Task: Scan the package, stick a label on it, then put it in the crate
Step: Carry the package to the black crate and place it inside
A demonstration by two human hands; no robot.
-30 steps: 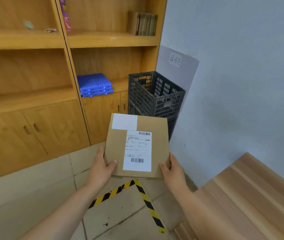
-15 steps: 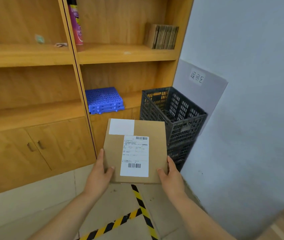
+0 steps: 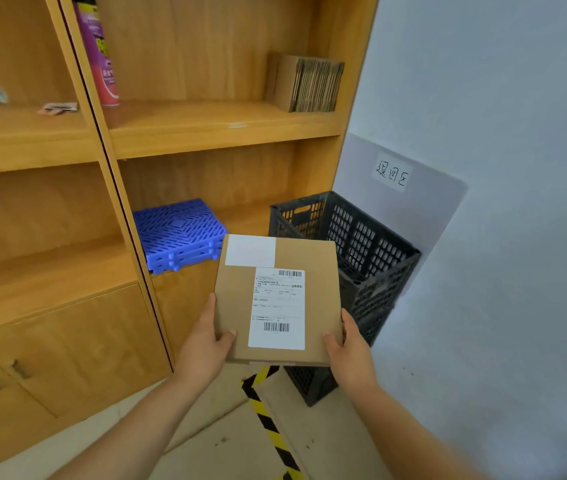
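— Where was the package (image 3: 316, 299)?

— It was held up in the air, flat face to the camera, between both hands and in front of the crate (image 3: 372, 258). The left hand (image 3: 205, 344) clamped its left edge, thumb pressed on the top face near the lower corner. The right hand (image 3: 349, 348) clamped the lower right corner, thumb on the face too.

— Did it carry labels?

— Two. A printed shipping label (image 3: 277, 308) with barcodes at top and bottom sat in the middle, and a plain white label (image 3: 250, 251) lay at the upper left corner, just above it.

— And the crate?

— It was a black lattice crate on the floor, tucked in the corner between the wooden shelf unit (image 3: 226, 129) and the grey wall (image 3: 500, 98). Its open top showed above and right of the package; the package hid its near left side. What lay inside could not be told.

— What else stood around?

— A small paper sign (image 3: 392, 172) with handwritten characters was stuck on the wall above the crate. On the shelf behind lay a stack of blue plastic grids (image 3: 179, 233), just left of the package. One shelf up stood a purple spray can (image 3: 100, 53) and a row of flat cardboard pieces (image 3: 309, 84). Yellow-and-black tape (image 3: 268, 417) ran over the floor under the package.
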